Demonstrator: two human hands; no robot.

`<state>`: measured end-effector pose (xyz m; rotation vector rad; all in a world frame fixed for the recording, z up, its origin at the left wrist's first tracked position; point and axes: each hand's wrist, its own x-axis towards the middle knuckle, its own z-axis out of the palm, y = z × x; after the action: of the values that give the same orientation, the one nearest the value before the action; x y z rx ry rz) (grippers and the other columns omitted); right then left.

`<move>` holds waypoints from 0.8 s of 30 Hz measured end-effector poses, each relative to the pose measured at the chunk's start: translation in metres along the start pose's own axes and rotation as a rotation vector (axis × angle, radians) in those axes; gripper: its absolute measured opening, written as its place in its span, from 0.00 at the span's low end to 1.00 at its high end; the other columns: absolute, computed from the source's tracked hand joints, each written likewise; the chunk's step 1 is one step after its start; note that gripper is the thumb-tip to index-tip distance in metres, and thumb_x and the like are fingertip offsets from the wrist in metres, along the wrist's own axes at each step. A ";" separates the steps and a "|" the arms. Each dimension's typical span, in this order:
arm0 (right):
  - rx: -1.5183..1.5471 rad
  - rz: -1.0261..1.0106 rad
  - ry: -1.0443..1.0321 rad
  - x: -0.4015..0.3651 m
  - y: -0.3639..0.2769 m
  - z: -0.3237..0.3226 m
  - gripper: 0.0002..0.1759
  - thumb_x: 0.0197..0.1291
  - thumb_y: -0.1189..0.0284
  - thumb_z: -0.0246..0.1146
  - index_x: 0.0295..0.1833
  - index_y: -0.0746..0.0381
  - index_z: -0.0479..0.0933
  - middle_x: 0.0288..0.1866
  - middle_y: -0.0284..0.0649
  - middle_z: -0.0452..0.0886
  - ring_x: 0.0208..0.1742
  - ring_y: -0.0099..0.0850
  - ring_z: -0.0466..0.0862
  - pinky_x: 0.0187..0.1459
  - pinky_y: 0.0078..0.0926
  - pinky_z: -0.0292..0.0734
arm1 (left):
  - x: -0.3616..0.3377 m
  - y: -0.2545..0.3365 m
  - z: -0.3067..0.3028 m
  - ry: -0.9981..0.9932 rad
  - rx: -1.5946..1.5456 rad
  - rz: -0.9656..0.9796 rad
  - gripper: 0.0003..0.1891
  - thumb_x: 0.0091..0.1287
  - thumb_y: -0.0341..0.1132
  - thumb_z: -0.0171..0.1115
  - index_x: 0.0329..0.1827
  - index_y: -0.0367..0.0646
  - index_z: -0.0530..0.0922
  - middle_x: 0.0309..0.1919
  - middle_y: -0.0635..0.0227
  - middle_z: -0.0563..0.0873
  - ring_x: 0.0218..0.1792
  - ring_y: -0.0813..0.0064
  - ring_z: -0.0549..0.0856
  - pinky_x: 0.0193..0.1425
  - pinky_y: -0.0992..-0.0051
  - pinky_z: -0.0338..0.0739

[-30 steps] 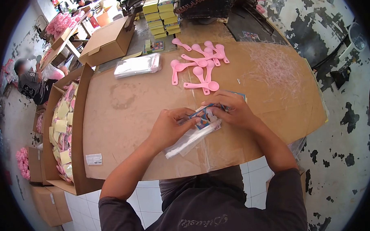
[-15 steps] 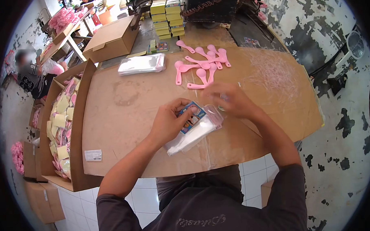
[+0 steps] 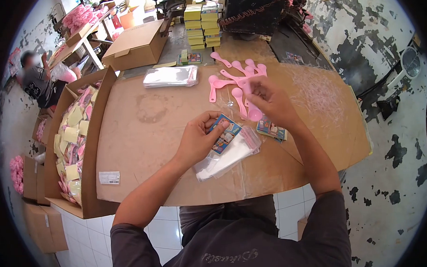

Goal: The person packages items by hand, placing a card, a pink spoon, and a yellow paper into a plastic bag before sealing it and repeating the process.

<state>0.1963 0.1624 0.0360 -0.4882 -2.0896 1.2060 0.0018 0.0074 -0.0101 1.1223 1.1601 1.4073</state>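
Observation:
My left hand (image 3: 202, 136) pinches a blue printed card (image 3: 226, 133) between thumb and fingers, above a stack of clear plastic bags (image 3: 224, 162) on the cardboard-covered table. My right hand (image 3: 271, 101) is closed at the near edge of a group of pink measuring spoons (image 3: 215, 86), gripping one pink spoon (image 3: 254, 114) whose bowl hangs below the fingers. Its fingertips are somewhat blurred. Below the right wrist lies a small pile of printed cards (image 3: 272, 130). Another pink spoon (image 3: 238, 96) lies just left of that hand.
A long open carton (image 3: 90, 161) of packed pink items stands at the left edge. Further back are a second stack of plastic bags (image 3: 170, 76), a closed cardboard box (image 3: 135, 44) and tall card stacks (image 3: 202, 25). Clear plastic strips (image 3: 320, 85) lie right. Another person (image 3: 35, 78) sits far left.
My right hand has closed on a pink spoon and shifted it, uncovering the card pile below. My left hand still holds its card over the bags. The camera view has shifted slightly.

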 end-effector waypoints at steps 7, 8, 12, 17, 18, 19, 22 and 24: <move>0.408 0.014 0.185 -0.017 -0.009 0.018 0.28 0.71 0.81 0.66 0.73 0.65 0.66 0.58 0.42 0.78 0.49 0.25 0.87 0.37 0.20 0.87 | -0.004 0.003 0.006 -0.091 0.046 -0.107 0.14 0.78 0.33 0.65 0.60 0.33 0.82 0.44 0.66 0.92 0.40 0.87 0.88 0.41 0.82 0.83; 0.401 0.018 0.195 -0.019 -0.006 0.021 0.28 0.71 0.81 0.66 0.73 0.66 0.66 0.58 0.43 0.78 0.49 0.25 0.87 0.38 0.20 0.87 | -0.004 0.003 0.007 -0.094 0.061 -0.106 0.14 0.78 0.33 0.65 0.61 0.34 0.82 0.43 0.66 0.92 0.40 0.87 0.88 0.40 0.83 0.83; 0.387 -0.024 0.225 -0.024 0.008 0.029 0.27 0.71 0.81 0.65 0.73 0.66 0.66 0.59 0.43 0.78 0.50 0.26 0.87 0.42 0.21 0.87 | -0.005 0.009 0.009 -0.079 0.085 -0.170 0.15 0.79 0.32 0.65 0.63 0.31 0.82 0.46 0.64 0.92 0.44 0.85 0.88 0.47 0.81 0.84; 0.312 -0.093 0.166 -0.033 0.024 0.037 0.20 0.72 0.81 0.65 0.66 0.67 0.73 0.60 0.43 0.80 0.52 0.28 0.87 0.49 0.25 0.87 | 0.002 -0.014 0.000 -0.044 -0.053 -0.099 0.16 0.79 0.33 0.65 0.62 0.32 0.82 0.49 0.63 0.92 0.45 0.85 0.88 0.47 0.81 0.84; 0.245 -0.092 0.130 -0.033 0.023 0.032 0.18 0.72 0.81 0.65 0.65 0.67 0.74 0.59 0.43 0.81 0.52 0.28 0.87 0.51 0.26 0.86 | 0.003 -0.014 -0.001 -0.050 -0.044 -0.100 0.16 0.79 0.33 0.64 0.62 0.31 0.82 0.50 0.63 0.92 0.46 0.85 0.88 0.48 0.81 0.84; 0.178 -0.091 0.094 -0.033 0.022 0.030 0.16 0.72 0.81 0.65 0.63 0.68 0.76 0.57 0.43 0.82 0.52 0.28 0.87 0.52 0.27 0.86 | 0.002 -0.013 0.000 -0.070 -0.050 -0.098 0.16 0.79 0.33 0.65 0.62 0.31 0.82 0.49 0.63 0.92 0.46 0.85 0.88 0.48 0.81 0.84; 0.322 0.015 0.102 -0.034 0.020 0.028 0.14 0.71 0.81 0.66 0.60 0.69 0.79 0.52 0.41 0.85 0.51 0.27 0.87 0.52 0.27 0.85 | -0.001 -0.008 0.003 -0.105 -0.043 -0.096 0.16 0.79 0.34 0.65 0.61 0.32 0.83 0.48 0.64 0.91 0.46 0.85 0.87 0.50 0.80 0.83; 0.336 0.009 0.108 -0.036 0.011 0.030 0.14 0.70 0.81 0.67 0.60 0.68 0.79 0.50 0.40 0.86 0.50 0.26 0.87 0.52 0.26 0.84 | -0.002 -0.009 0.002 -0.098 0.000 -0.109 0.16 0.79 0.35 0.65 0.61 0.32 0.83 0.48 0.65 0.91 0.46 0.85 0.87 0.52 0.80 0.83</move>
<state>0.2004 0.1281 0.0031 -0.3962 -1.7499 1.4659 0.0053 0.0069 -0.0191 1.0991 1.1341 1.2557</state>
